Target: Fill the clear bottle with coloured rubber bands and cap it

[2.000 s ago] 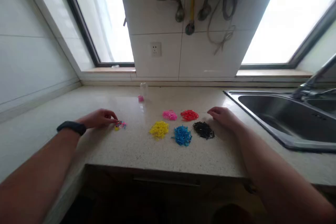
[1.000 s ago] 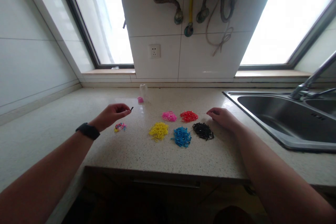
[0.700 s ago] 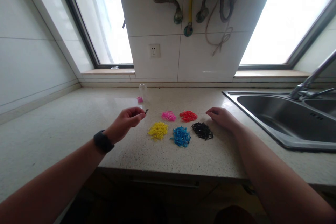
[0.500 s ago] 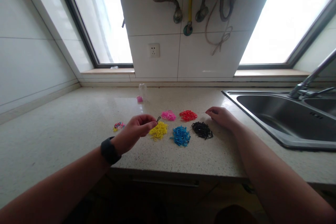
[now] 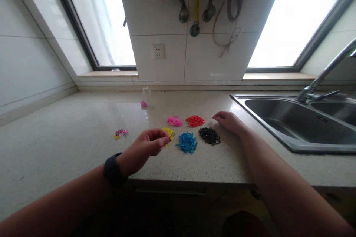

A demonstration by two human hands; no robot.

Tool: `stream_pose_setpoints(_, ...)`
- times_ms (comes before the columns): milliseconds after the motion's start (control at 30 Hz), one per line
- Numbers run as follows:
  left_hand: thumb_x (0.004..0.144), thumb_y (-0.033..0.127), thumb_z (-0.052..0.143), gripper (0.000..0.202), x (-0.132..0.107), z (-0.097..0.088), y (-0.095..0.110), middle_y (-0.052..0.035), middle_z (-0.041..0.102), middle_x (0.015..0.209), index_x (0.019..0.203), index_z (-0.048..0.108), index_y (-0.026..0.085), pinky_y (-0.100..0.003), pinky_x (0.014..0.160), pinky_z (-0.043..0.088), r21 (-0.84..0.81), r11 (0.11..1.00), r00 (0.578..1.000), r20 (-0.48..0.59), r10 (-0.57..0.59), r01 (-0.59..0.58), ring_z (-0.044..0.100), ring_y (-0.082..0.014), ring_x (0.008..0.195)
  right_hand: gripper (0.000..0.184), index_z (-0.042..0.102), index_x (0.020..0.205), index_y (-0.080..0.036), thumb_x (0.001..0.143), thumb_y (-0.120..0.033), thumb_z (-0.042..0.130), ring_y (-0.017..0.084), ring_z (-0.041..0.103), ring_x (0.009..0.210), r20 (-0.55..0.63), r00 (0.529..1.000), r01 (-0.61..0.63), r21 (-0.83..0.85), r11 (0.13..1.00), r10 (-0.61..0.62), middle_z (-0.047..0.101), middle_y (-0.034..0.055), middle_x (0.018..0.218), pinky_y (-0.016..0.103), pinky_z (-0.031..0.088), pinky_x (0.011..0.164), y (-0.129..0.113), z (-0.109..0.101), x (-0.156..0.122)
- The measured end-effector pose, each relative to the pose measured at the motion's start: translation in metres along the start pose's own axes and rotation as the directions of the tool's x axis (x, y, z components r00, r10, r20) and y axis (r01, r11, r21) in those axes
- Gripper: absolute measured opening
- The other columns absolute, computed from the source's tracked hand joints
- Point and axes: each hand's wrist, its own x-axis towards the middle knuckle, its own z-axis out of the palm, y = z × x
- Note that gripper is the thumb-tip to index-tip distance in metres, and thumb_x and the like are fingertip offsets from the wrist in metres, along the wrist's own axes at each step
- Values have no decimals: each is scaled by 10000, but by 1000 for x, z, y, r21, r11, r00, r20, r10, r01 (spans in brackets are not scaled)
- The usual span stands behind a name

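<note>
My left hand [image 5: 148, 144], with a dark band on the wrist, pinches a small black rubber band [image 5: 173, 134] between thumb and forefinger. It is held over the pile of yellow rubber bands [image 5: 168, 131], which the hand partly hides. To its right lies a heap of blue rubber bands [image 5: 187, 142]. My right hand [image 5: 228, 121] rests on the counter beyond the black rubber bands [image 5: 209, 136], its fingers curled together with nothing visible in them. Red rubber bands [image 5: 195, 120] and pink rubber bands [image 5: 174, 120] form two piles farther back.
A small mixed-colour bunch of bands [image 5: 121, 133] lies to the left on the speckled counter [image 5: 91, 118]. Behind stand a clear container [image 5: 146, 95] and a pink cap [image 5: 143, 104]. A steel sink [image 5: 274, 118] with a faucet [image 5: 308, 92] is at the right.
My left hand has moved slightly down and right relative to the piles, carrying the black rubber band, and covers more of the yellow pile. The right hand stays put; the view has shifted a little.
</note>
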Motion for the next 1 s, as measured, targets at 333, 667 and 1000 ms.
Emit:
stream_pose_setpoints(333, 781, 401, 757, 305, 0, 3, -3, 49, 378, 625, 850, 619, 138, -230, 485, 163, 18, 1000, 1000, 1, -15, 15, 255, -51, 519, 295, 749, 967, -207, 858, -413, 569, 179, 622, 732, -4, 1000, -19, -54, 998, 18, 723, 63, 871, 297, 447, 674, 3, 2, 3)
stream_pose_setpoints(667, 846, 421, 670, 264, 7, 21, 6, -17, 537, 714, 859, 681, 158, -232, 536, 303, 440, 894, 996, 56, 66, -84, 411, -109, 619, 284, 759, 957, -242, 857, -424, 566, 185, 614, 751, -28, 999, -43, -105, 994, 40, 725, 51, 874, 289, 409, 639, 1, 4, 3)
stream_pose_setpoints(1000, 845, 394, 636, 259, 51, 50, 18, -13, 559, 624, 850, 724, 151, -250, 509, 301, 784, 571, 970, 207, 127, -242, 448, -109, 546, 278, 759, 949, -244, 846, -418, 568, 172, 605, 720, -47, 997, -73, -92, 993, 68, 719, 44, 851, 276, 377, 602, 1, 6, 5)
